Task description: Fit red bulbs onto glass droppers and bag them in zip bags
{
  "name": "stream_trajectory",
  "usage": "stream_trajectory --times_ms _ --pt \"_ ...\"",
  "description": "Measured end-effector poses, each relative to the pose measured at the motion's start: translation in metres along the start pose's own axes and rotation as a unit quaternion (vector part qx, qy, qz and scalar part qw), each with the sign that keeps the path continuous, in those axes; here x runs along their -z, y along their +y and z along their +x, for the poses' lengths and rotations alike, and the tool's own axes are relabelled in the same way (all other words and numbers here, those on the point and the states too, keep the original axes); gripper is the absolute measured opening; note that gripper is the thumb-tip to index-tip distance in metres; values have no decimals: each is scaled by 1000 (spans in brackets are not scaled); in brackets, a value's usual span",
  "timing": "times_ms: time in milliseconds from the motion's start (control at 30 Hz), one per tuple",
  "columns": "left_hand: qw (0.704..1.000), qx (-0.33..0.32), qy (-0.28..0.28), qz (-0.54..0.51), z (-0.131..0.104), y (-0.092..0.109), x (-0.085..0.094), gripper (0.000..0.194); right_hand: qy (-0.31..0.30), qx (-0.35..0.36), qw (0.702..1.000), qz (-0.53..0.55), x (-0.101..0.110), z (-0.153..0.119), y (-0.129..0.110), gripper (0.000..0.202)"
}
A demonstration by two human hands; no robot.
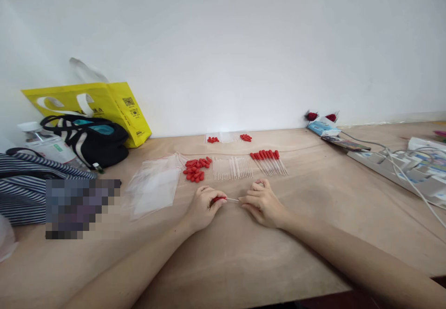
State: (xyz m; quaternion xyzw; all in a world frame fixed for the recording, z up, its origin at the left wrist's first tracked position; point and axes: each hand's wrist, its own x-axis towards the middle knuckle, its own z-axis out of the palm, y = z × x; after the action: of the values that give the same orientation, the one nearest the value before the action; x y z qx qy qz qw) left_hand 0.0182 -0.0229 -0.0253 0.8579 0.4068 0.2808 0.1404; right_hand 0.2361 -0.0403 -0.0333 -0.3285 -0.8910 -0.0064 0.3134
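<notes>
My left hand (205, 207) pinches a red oblong piece (219, 199) near the middle of the table. A thin white stick (232, 200) runs from that piece to the fingertips of my right hand (263, 203), which are closed on its other end. Beyond my hands lie a pile of loose red pieces (195, 169), a row of bare white sticks (232, 168) and, to their right, several sticks with red tips (269, 160). Clear plastic bags (155, 186) are stacked to the left of the loose pieces.
Near the wall, a clear bag (228, 137) has red pieces at both ends. At left are a yellow bag (118, 109), a black bag (104, 141), a bottle (52, 146) and striped cloth (24, 183). Power strips (393, 174) with cables and a blue box (323, 127) sit right.
</notes>
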Motion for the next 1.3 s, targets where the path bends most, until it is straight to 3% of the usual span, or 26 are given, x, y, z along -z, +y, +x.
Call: stream_trajectory --times_ms 167,433,1133,1300 --pt "996 -61 -7 58 -3 3 0 12 -4 25 999 -20 2 0 4 16" --pt "987 -138 20 77 -4 10 0 12 -3 -17 1000 -16 -1 2 -1 20" --pt "985 -150 27 80 -3 10 0 11 -55 -48 997 37 -9 9 -4 26" --pt "989 -123 25 78 0 7 -1 11 -72 -54 996 27 -2 11 -1 27"
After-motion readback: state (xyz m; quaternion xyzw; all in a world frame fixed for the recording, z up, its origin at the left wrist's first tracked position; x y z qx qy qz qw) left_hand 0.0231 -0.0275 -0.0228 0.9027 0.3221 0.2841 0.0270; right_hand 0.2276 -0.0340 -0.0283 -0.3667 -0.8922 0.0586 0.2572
